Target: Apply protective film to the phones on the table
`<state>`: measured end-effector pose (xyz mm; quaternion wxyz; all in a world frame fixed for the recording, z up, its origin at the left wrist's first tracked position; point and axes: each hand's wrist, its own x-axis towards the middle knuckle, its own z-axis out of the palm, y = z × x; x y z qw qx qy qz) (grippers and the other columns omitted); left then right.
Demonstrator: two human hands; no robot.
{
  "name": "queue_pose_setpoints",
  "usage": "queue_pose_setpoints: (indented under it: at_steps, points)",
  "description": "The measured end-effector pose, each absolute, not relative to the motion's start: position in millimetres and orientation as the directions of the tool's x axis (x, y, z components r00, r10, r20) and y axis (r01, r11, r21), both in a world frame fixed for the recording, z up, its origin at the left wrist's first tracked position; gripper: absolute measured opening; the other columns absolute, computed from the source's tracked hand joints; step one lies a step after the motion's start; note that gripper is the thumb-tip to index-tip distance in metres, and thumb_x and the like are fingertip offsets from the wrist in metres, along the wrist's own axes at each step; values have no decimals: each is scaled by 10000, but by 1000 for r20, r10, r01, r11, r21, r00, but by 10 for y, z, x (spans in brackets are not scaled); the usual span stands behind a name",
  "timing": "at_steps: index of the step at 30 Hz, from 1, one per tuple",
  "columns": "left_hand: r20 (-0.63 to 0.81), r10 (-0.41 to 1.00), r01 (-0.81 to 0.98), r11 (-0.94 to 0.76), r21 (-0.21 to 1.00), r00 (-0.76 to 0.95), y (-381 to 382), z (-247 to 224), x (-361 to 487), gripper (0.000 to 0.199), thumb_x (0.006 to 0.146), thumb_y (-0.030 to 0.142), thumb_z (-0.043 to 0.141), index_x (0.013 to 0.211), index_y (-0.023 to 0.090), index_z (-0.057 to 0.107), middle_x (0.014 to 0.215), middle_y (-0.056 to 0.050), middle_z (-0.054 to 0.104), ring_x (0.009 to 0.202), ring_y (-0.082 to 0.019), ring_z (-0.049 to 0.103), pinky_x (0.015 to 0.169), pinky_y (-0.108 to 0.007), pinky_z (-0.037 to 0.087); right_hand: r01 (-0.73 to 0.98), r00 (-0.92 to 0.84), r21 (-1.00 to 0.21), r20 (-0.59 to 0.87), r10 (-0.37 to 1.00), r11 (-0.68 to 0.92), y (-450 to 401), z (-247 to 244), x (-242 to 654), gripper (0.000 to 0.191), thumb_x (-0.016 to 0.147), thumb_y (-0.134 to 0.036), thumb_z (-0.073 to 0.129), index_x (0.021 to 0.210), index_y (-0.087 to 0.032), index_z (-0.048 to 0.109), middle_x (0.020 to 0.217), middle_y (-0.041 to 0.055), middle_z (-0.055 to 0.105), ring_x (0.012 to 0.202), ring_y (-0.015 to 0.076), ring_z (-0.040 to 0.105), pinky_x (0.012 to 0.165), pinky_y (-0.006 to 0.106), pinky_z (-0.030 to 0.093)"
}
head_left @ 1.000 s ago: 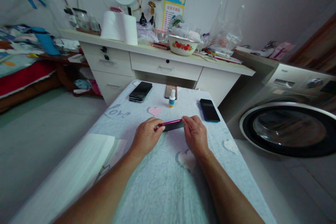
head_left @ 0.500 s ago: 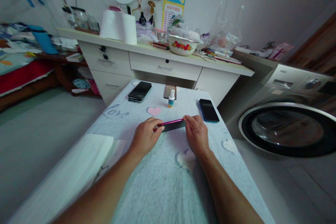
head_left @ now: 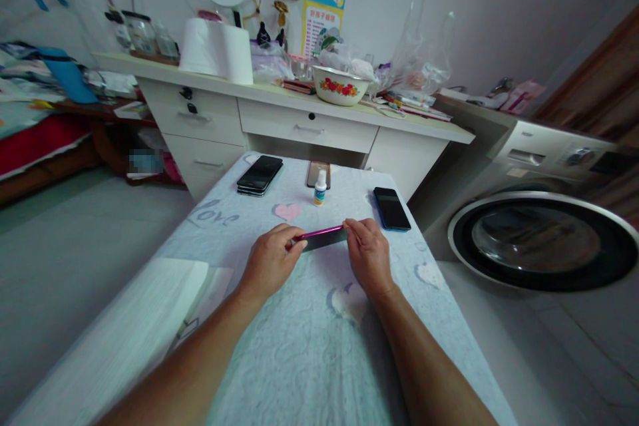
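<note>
A dark-screened smartphone [head_left: 325, 239] with a magenta edge is held sideways between my two hands, tilted just above the cloth. My left hand [head_left: 272, 258] pinches its left end between thumb and fingers. At its right end my right hand [head_left: 368, 254] grips the corner in the same way. Beyond the phone stands a small white-capped spray bottle [head_left: 320, 189]. Behind that lies a brownish phone or phone case [head_left: 314, 169]; I cannot tell which. A stack of dark phones [head_left: 260, 174] lies at the far left, and a blue-edged phone [head_left: 392, 208] lies to the right.
A pale patterned cloth covers the table [head_left: 294, 353]. White folded paper or fabric [head_left: 164, 293] lies along its left side. Past the far edge is a white desk [head_left: 309, 135] bearing a floral bowl [head_left: 339, 88] and paper rolls [head_left: 214, 50]. A washing machine [head_left: 539, 226] stands at the right.
The whole scene has shifted slightly to the left as the camera turned a little. Both hands keep the same hold on the phone, whose tilt looks unchanged.
</note>
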<state>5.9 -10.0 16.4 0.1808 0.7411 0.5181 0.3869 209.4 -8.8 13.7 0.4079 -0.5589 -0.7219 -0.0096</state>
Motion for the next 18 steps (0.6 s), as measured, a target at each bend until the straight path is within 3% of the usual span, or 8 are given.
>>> queue_pose_setpoints:
  at_steps: [18]
  points:
    - [387,908,617,-397,679,159,-81,147,73,123,805,224,542,858,199,650,784,4,620,644,-125,580,625,-236,433,809,-36,-452,601,799,376,-55,106,2109,262,929,-240,439,1063,-200,660,869,50,589,761,133,574,742,238,459]
